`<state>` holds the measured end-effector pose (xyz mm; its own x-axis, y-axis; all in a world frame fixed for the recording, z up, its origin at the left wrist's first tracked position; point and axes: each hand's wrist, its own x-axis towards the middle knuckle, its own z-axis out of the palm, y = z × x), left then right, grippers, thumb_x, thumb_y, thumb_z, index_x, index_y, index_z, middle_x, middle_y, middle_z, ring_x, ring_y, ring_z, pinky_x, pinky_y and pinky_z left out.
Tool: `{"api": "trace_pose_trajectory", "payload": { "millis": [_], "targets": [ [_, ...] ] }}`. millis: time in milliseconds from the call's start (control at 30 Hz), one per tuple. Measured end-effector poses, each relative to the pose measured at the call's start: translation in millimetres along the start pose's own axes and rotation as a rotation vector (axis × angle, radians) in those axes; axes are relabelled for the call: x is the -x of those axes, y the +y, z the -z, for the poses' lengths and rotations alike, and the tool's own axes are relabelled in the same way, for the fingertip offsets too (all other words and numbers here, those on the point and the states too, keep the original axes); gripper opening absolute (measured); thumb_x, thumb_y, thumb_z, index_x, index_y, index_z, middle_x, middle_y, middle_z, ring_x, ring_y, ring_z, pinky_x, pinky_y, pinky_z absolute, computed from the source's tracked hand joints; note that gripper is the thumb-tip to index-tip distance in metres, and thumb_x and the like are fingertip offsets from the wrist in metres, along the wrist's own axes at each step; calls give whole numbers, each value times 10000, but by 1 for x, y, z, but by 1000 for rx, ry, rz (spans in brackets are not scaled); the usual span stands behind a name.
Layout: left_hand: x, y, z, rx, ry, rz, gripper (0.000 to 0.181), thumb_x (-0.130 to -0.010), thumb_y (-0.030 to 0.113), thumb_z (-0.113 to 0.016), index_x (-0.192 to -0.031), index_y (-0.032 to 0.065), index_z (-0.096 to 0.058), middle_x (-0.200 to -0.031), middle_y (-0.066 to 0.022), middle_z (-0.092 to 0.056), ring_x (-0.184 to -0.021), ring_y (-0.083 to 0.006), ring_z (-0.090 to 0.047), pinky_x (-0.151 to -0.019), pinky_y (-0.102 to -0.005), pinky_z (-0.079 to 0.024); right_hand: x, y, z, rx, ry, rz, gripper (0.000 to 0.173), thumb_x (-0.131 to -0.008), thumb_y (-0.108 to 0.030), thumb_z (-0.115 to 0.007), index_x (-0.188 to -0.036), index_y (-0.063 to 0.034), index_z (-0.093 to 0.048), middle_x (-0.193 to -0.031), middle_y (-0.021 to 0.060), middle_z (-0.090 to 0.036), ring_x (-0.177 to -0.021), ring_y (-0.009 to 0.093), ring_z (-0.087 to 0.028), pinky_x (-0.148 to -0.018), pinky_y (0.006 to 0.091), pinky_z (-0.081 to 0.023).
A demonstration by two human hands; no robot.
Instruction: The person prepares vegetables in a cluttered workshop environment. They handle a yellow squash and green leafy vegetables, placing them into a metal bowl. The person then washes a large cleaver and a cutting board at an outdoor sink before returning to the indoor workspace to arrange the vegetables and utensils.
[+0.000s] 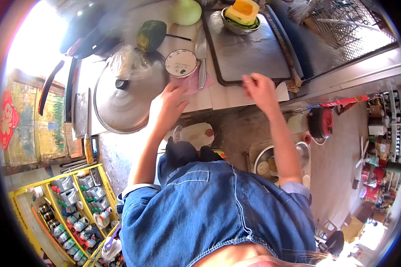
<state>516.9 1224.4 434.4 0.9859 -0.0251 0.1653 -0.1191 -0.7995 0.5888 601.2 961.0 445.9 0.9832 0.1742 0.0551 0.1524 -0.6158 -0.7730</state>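
My left hand (168, 105) is at the counter's near edge, fingers a little apart, beside a pink cloth (190, 82). On that cloth stands a white patterned bowl (181, 62), and a kitchen knife (201, 61) lies just right of it. My right hand (260, 91) hovers at the near edge of a dark-rimmed rectangular board (254, 60). Its fingers are curled, and whether they hold anything is unclear. At the board's far end, a metal bowl (240, 30) carries a hollowed piece of orange-fleshed squash (243, 12) over green peelings.
Left on the counter lies a large metal lid (123, 103) with a plastic bag (128, 61) on it. Beyond are a dark green squash (151, 35), a pale green gourd (186, 11) and a cleaver (82, 111). A plastic jug (197, 135) and a metal basin (264, 160) stand below.
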Motion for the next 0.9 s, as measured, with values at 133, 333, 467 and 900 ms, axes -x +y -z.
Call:
{"api": "trace_pose_trajectory", "payload": {
  "millis": [133,333,467,900],
  "targets": [
    [-1,-4,-12,-45,144,-46,221,-740,128,-642,-958,91,-652,-998,-57,-600,-813,-244,-605,-720,-340,-489,-24,-38,-73,105,-29,246,256,-798,-246,-627,-904,-16,-590,-754,133,-651,-733,288,-646,-643,375,-493],
    [2,-20,-26,-148,245,-94,96,-733,104,-620,-819,82,-657,-879,-35,-610,-832,-227,-596,-705,-329,-497,-56,-67,-109,83,8,87,416,-783,-266,-645,-1031,39,-510,-784,196,-639,-815,366,-614,-711,420,-487],
    [0,-34,-25,-256,277,-113,95,-694,63,-565,-782,76,-599,-870,-28,-583,-830,-224,-566,-644,-331,-499,-71,-49,-120,74,10,110,446,-771,-323,-649,-1000,39,-524,-808,224,-630,-834,385,-610,-729,436,-484],
    [2,-41,-23,-190,368,-64,85,-758,97,-596,-823,56,-631,-891,-51,-610,-846,-243,-586,-692,-350,-491,-66,-60,-100,540,-78,70,352,-646,-311,-733,-772,5,-643,-877,206,-635,-835,354,-620,-738,418,-504]
  ]
}}
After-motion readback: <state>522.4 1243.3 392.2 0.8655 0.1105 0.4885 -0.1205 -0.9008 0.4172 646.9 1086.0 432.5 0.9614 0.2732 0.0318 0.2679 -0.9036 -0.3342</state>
